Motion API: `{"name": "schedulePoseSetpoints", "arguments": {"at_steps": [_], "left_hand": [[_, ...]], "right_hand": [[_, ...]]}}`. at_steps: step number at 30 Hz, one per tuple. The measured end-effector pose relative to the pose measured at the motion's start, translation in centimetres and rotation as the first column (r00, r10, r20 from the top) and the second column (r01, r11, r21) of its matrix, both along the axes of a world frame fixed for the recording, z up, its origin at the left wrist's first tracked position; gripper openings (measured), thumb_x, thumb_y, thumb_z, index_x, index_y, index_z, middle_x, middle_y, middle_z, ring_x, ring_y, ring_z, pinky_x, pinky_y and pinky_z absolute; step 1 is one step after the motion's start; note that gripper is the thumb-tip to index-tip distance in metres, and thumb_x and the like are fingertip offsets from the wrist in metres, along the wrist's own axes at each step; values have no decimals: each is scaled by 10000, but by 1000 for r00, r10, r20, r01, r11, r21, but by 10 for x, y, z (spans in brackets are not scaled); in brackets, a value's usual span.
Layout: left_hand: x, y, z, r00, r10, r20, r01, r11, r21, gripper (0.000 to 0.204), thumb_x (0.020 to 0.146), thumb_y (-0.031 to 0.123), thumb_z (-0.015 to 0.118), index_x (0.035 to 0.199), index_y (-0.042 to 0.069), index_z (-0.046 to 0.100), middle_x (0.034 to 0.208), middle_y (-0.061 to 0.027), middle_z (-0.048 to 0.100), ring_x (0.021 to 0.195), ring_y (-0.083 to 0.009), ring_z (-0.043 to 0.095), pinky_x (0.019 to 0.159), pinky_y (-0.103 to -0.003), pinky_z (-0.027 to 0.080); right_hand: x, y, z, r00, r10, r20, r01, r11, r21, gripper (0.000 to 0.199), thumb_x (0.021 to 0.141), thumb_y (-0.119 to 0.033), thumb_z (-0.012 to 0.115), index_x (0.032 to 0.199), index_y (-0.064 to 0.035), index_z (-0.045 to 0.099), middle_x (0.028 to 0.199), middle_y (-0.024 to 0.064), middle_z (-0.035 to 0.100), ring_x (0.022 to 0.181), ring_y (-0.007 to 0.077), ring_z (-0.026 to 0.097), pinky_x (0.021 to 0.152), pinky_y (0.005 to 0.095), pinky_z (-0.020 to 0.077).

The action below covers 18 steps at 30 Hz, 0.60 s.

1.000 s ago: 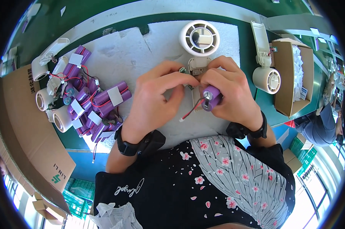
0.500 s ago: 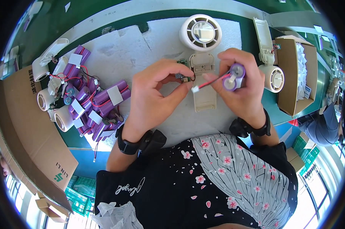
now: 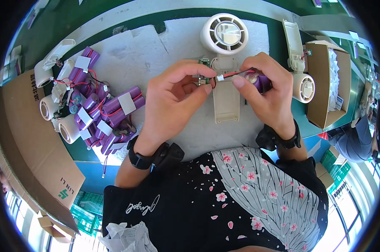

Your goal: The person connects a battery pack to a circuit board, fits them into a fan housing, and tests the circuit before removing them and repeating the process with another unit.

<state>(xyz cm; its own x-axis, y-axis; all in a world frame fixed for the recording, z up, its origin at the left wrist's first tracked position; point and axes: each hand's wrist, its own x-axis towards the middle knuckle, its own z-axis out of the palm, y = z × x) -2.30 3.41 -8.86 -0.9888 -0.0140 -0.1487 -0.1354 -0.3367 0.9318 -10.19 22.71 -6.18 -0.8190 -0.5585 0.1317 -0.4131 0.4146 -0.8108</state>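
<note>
My left hand (image 3: 171, 98) pinches a small green circuit board (image 3: 204, 63) between thumb and fingers. My right hand (image 3: 272, 92) is closed round a purple battery pack (image 3: 264, 83). Its red and black wires (image 3: 232, 74) run left from my right fingertips. They end in a white plug (image 3: 220, 77) right beside the board; whether the two touch I cannot tell. Beneath both hands lies a cream handheld fan's open handle shell (image 3: 227, 106), its round fan head (image 3: 209, 35) pointing away from me.
A heap of purple battery packs (image 3: 120, 107) with wires and white pads sits at the left, near several cream fan parts (image 3: 69, 129) and a cardboard box (image 3: 28, 155). Another opened fan (image 3: 302, 87) stands right, beside a carton (image 3: 322, 96) of white pieces. White foam sheeting (image 3: 131, 54) covers the table.
The battery pack has tilted in my right hand, and its wires and white plug have risen to the board. My left hand still holds the board, with little movement.
</note>
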Motion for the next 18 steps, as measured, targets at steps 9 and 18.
{"name": "schedulePoseSetpoints", "arguments": {"at_steps": [9,18], "left_hand": [[0,1,0,998,-7,-62,-1,991,-135,291,833,-107,650,1103,-2,659,1077,-80,619,959,-144,630,803,-258,534],[0,-1,-3,998,10,-60,-17,994,-109,289,829,-98,662,1098,7,675,1088,-89,632,967,-155,635,834,-268,543]], "right_hand": [[4,-6,-1,998,50,-39,-50,999,2,135,760,-48,759,829,-4,651,777,68,602,621,135,540,539,239,406],[6,-8,-6,977,97,-190,-81,993,92,147,753,-8,750,897,-27,727,768,56,595,603,133,541,506,242,399]]}}
